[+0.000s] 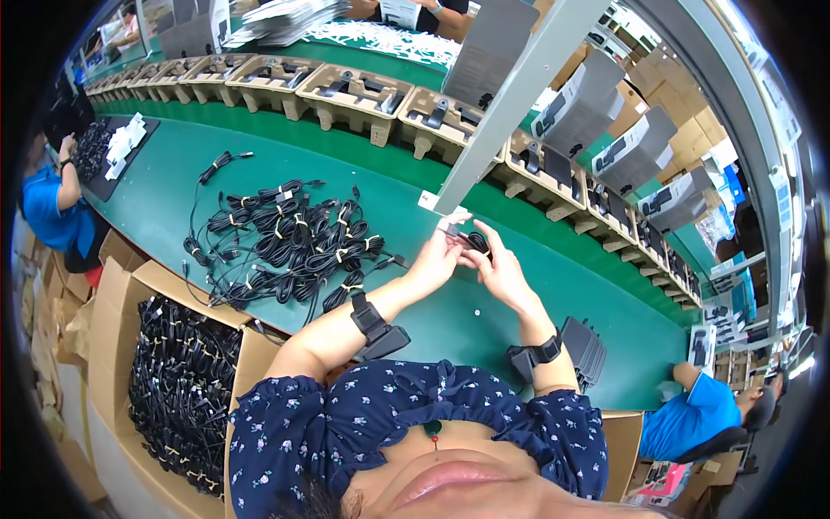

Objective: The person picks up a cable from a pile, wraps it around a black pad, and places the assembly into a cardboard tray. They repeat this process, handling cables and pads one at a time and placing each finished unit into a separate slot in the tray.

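Note:
A small coiled black cable (476, 243) is held up between my hands, above the green table just below the grey post. My left hand (437, 259) pinches it from the left, with a short dark end showing by the fingers. My right hand (502, 270) has its fingers closed round the coil from the right. To the left of my hands lies a loose heap of black cables (298, 238), many tied into bundles with pale ties. Some plug ends stick out toward my left wrist.
An open cardboard box (111, 350) full of bundled cables stands at my left. Flat black parts (581, 353) lie beside my right forearm. Beyond the table runs a row of brown moulded trays (356, 97). A grey post (519, 104) rises close ahead. People in blue work at both sides.

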`<state>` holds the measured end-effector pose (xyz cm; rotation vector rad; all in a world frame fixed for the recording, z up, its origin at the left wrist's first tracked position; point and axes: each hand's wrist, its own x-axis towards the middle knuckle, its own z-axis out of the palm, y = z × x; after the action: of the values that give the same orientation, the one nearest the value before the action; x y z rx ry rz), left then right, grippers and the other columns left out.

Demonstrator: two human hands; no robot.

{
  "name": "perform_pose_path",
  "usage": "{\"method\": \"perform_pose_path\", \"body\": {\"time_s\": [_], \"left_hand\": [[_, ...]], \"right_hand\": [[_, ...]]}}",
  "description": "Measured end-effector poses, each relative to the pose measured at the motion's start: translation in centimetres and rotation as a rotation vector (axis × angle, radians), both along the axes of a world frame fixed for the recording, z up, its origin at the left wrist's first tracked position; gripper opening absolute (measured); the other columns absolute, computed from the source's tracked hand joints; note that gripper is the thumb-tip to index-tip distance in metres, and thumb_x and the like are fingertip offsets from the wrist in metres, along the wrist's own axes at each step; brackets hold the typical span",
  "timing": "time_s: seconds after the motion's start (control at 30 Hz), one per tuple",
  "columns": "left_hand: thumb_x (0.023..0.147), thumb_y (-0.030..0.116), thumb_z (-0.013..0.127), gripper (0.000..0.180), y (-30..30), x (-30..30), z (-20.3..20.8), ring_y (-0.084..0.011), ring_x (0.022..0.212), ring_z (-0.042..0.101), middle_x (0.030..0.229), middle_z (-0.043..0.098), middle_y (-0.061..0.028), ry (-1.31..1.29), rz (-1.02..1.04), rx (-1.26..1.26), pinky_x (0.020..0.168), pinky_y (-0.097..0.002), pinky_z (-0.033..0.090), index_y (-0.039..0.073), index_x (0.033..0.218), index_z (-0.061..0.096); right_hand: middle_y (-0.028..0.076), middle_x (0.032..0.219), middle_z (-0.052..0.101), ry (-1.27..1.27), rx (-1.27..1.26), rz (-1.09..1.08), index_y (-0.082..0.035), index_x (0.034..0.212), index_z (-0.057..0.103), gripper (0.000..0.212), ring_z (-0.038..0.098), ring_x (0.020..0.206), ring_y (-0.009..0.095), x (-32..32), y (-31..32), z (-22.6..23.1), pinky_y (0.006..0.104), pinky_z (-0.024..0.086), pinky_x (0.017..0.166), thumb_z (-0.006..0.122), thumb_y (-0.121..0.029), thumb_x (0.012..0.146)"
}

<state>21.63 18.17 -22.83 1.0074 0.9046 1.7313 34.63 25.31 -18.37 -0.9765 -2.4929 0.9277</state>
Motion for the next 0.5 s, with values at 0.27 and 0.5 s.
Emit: {"method": "perform_pose_path", "body": {"time_s": [0.27, 0.5], "left_hand": [[0.087, 0.002, 0.046, 0.04, 0.4, -1.8, -0.5, -0.0191, 0.078, 0.059, 0.106, 0.05, -0.0155, 0.043, -0.092, -0.111, 0.069, -0.0301, 0.053, 0.004, 0.125, 0.031], [0.089, 0.011, 0.048, 0.033, 0.7, -2.3, -1.9, -0.017, 0.071, 0.058, 0.095, 0.055, -0.0134, 0.026, -0.034, -0.189, 0.062, -0.0271, 0.05, 0.0, 0.118, 0.036]], "right_hand": [[0.013, 0.08, 0.061, -0.04, 0.084, -0.104, -0.01, 0.111, 0.05, 0.031, 0.059, 0.073, 0.03, 0.9, 1.9, 1.5, 0.0369, 0.045, 0.066, 0.051, -0.029, 0.087], [0.011, 0.087, 0.062, 0.211, 0.149, -0.179, -0.012, 0.11, 0.054, 0.03, 0.06, 0.076, 0.025, 1.1, 4.1, 1.7, 0.0329, 0.046, 0.069, 0.052, -0.031, 0.087]]}}
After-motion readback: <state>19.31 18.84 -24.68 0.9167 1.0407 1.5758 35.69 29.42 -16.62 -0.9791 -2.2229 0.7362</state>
